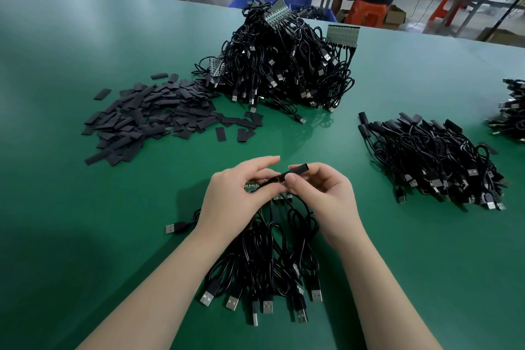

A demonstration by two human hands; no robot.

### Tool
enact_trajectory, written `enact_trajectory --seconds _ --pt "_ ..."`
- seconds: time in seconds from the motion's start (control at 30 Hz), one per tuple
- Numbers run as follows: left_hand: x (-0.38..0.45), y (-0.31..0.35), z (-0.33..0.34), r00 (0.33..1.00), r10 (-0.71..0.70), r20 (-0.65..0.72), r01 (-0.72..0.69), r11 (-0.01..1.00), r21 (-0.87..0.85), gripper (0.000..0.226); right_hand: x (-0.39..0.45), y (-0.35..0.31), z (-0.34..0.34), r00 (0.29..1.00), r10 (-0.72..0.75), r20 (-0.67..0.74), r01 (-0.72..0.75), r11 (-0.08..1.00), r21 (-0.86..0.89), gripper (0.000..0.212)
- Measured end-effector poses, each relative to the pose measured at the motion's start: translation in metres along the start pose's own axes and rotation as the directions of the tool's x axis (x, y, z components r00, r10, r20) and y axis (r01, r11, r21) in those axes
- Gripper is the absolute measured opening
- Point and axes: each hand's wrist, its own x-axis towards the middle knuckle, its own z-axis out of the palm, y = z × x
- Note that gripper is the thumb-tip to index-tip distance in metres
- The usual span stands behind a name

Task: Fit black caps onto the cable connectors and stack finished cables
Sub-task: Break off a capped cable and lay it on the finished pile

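A black cap (298, 169) is pinched in the right hand (326, 193), its grip clamped on it, and is lined up with a cable end (272, 179) pinched in the left hand (233, 196), apparently so the cap can be slid on. The working bundle (270, 264) is kept on the surface (85, 51) under the wrists, within reach. Loose caps (147, 119) are heaped far left, uncapped cables (284, 65) behind, finished cables (431, 162) stacked right.
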Motion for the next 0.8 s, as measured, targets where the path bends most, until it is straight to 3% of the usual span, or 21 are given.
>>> enact_trajectory --seconds 0.27,0.4,0.8 --pt "-0.0021 0.0036 0.0009 0.998 0.059 -0.015 -0.057 0.993 0.105 0.027 0.0017 0.0031 0.002 0.994 0.085 -0.075 -0.071 0.982 0.176 0.006" --pt "-0.0008 0.0029 0.0 0.998 0.025 -0.052 -0.019 0.992 0.125 0.022 0.0021 0.0056 0.0017 0.994 0.083 -0.065 -0.072 0.985 0.154 0.008" --pt "-0.0011 0.0073 -0.0001 0.995 0.09 -0.051 -0.081 0.984 0.157 0.015 -0.0006 0.0074 0.0066 1.0 -0.004 -0.021 0.004 1.0 -0.015 0.005"
